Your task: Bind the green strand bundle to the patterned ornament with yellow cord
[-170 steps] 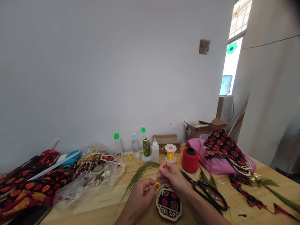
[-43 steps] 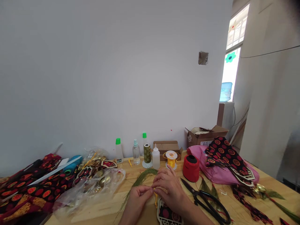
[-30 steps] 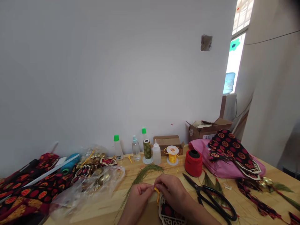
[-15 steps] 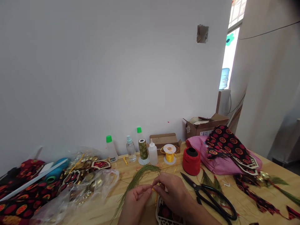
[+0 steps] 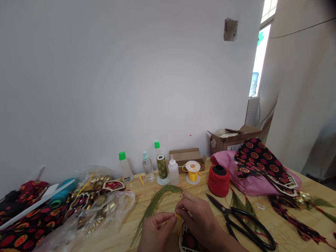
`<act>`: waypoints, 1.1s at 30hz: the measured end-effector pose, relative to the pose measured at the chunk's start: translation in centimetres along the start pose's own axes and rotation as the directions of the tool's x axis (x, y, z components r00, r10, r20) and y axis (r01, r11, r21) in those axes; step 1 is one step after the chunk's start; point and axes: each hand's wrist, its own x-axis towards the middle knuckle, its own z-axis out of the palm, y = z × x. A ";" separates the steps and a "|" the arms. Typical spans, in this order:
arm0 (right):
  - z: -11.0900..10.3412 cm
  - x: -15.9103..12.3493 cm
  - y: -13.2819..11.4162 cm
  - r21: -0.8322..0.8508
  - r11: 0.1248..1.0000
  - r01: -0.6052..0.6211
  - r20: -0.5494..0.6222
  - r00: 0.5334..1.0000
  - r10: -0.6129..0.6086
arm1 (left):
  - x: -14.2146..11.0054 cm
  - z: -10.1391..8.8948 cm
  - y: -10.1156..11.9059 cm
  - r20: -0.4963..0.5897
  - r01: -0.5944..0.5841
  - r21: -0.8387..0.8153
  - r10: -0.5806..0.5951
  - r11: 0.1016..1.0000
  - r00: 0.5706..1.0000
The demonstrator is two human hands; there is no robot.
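Thumb and fingers of my left hand [image 5: 159,229] pinch a yellow cord [image 5: 178,219] close to the table's front. My right hand [image 5: 196,217] closes on the same cord, its fingertips almost touching the left ones. Below my right hand lies a pale-framed ornament [image 5: 189,241] with dark patterned fabric inside, partly covered by the hand and cut off by the lower edge. Behind both hands a bundle of olive-green threads [image 5: 152,206] curves across the wood. Black-handled scissors [image 5: 236,217] rest just right of my right hand, blades partly apart.
Along the wall stand a yellow cord spool [image 5: 193,175], a white squeeze bottle [image 5: 173,171], an olive thread spool [image 5: 162,166] and a red thread cone [image 5: 218,180]. A plastic bag of brass bells [image 5: 102,203] lies left. Pink cloth [image 5: 231,164] and a cardboard box [image 5: 225,141] are at right.
The view has shifted slightly, so most things sit a little further right. Both hands stay together at the cord, and more of the yellow cord shows between them.
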 end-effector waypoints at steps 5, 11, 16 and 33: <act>0.1 -0.1 0.2 0.106 0.994 0.023 -0.046 0.999 -0.018 | 0.2 0.0 0.0 -0.083 0.013 -0.120 -0.023 0.993 0.996; 0.2 -0.3 0.2 0.028 0.998 0.062 -0.086 0.994 -0.060 | -0.1 0.0 0.4 -0.069 0.003 -0.045 -0.006 0.999 0.998; 0.2 -0.4 -0.4 -0.136 0.982 0.132 -0.137 0.979 -0.150 | -0.4 0.2 0.6 -0.072 -0.002 0.027 0.004 1.000 0.997; 0.2 -0.5 -0.6 -0.164 0.977 0.140 -0.160 0.973 -0.166 | -0.6 -0.1 0.3 0.005 0.031 -0.043 -0.031 0.999 1.000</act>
